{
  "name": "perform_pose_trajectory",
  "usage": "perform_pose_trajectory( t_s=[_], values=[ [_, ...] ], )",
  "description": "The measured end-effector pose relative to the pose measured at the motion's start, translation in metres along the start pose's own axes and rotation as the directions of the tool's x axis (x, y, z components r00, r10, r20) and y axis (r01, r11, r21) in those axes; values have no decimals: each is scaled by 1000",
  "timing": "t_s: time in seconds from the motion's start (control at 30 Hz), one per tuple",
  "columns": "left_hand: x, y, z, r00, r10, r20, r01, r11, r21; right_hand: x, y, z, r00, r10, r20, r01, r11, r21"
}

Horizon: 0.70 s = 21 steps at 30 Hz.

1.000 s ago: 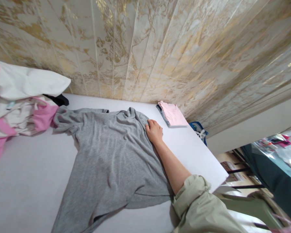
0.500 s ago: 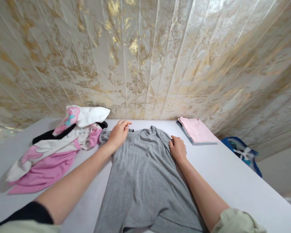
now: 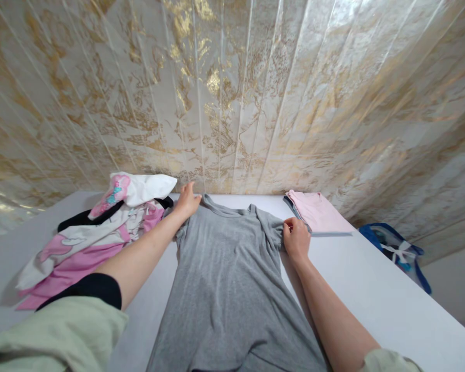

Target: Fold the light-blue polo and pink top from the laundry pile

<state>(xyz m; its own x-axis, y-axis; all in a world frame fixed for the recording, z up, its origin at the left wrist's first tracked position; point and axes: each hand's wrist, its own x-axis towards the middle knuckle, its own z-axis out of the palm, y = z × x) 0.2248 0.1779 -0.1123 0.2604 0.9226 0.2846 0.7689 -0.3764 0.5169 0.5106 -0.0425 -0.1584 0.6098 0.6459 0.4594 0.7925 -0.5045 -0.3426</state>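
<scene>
A grey T-shirt (image 3: 228, 279) lies spread on the white table, its neckline at the far side and its hem towards me, with soft wrinkles over the front. My left hand (image 3: 188, 201) is by the shirt's left shoulder, thumb and fingers apart, with nothing visible between them. The sleeve on that side lies partly under my forearm. On the other side, my right hand (image 3: 296, 239) has its fingers curled on the edge of the right sleeve, pinching the cloth.
To the left is a loose heap of pink, white and black clothes (image 3: 96, 243). A folded pink garment (image 3: 320, 212) lies on grey folded cloth at the far right. Beyond the right table edge sits a clear bag with blue trim (image 3: 397, 253). A gold-patterned curtain (image 3: 217, 103) hangs behind the table (image 3: 364, 289).
My right hand has moved outward with the right sleeve, which is now drawn out. My left hand has shifted slightly left and away from me. The neckline lies wider and flatter.
</scene>
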Motion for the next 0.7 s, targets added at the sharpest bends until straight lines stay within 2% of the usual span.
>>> perform_pose_trajectory(
  t_s=[0.07,0.1,0.17,0.27,0.3,0.37,0.47,0.53,0.6,0.7],
  values=[
    [-15,-1,1,996,86,-41,-85,996,22,-3,-2,-2,1000,-10,-5,10,1000,-18],
    [-26,-2,2,991,135,-21,-134,990,48,-5,-5,-3,999,-36,-12,36,999,-14],
    [-52,-6,5,977,195,90,-205,972,117,-11,-13,-4,992,-128,3,128,992,10],
    [-92,-13,8,961,199,193,-238,949,206,-18,-27,-2,949,-267,170,266,963,31],
    [-103,-16,9,960,202,195,-244,943,225,-20,-30,-1,933,-275,232,278,960,22],
    [-121,-24,7,964,200,175,-242,934,262,-21,-31,1,930,-213,299,233,972,-32],
    [-135,-32,-1,973,175,153,-216,925,314,-17,-25,-2,955,-63,291,104,986,-128],
    [-139,-30,-8,976,148,163,-196,920,339,-12,-21,-7,959,-18,283,66,985,-162],
    [-143,-20,-14,974,152,167,-201,919,340,-4,-23,-14,964,-41,263,88,982,-167],
    [-151,4,-13,949,262,173,-301,916,264,12,-42,-21,947,-188,260,221,969,-107]
  ],
)
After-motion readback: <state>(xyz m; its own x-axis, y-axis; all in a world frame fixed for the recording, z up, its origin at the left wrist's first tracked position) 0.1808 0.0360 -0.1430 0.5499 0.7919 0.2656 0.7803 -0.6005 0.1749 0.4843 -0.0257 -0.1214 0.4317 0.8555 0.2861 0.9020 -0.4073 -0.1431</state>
